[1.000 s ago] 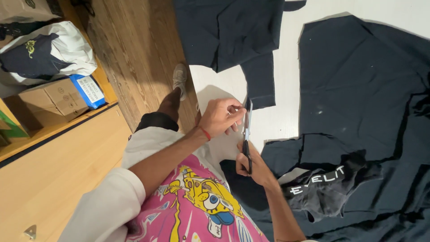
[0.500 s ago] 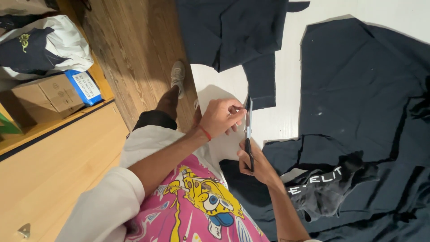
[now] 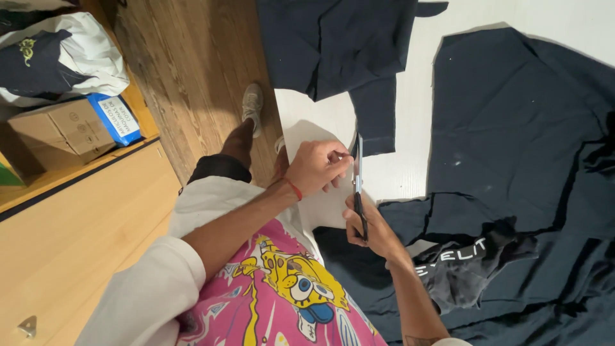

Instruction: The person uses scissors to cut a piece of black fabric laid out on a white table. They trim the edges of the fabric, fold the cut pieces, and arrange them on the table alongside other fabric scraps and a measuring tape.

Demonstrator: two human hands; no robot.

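The right hand [image 3: 375, 225] grips black-handled scissors [image 3: 359, 186]; the left hand [image 3: 317, 168] pinches their blade tip, above the dark fabric [image 3: 512, 128].

We see two hands [image 3: 318, 168], one pair of scissors [image 3: 359, 186], one cardboard box [image 3: 61, 131] at nine o'clock, and one shoe [image 3: 252, 102].

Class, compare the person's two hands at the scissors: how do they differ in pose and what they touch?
The right hand grips the scissors at the dark handles; the left hand pinches near the blades. The left hand lies over the white table; the right hand lies over dark fabric. The left wrist wears a red band; the right shows none. Both are bare.
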